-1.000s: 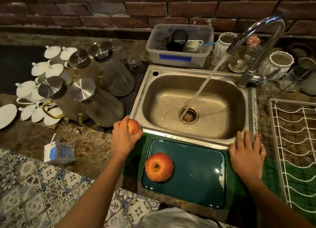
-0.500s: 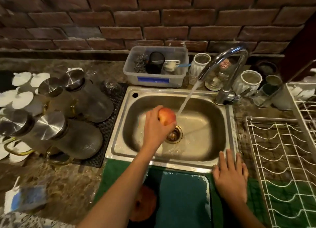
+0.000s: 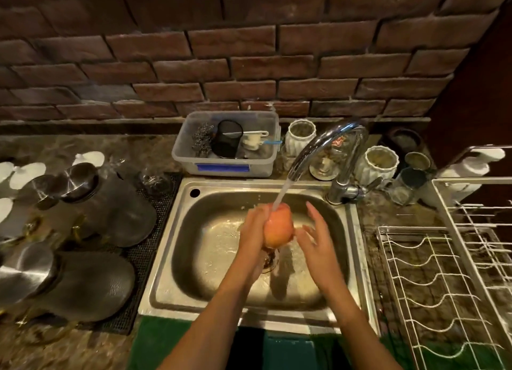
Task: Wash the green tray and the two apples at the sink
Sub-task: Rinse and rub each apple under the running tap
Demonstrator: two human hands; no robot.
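Since a moment ago the right hand (image 3: pixel 313 239) has left the tabletop to join the left hand (image 3: pixel 253 231), which grips the apple (image 3: pixel 278 227) under the faucet (image 3: pixel 327 148) stream; right fingers spread, touching it. First apple's rinse; next, rub and turn it.

Brushed steel sink (image 3: pixel 166 286), glossy chrome tap (image 3: pixel 327 139), rough matt brick wall (image 3: pixel 249 64), translucent plastic tub (image 3: pixel 230 170), white-coated wire rack (image 3: pixel 443 286)
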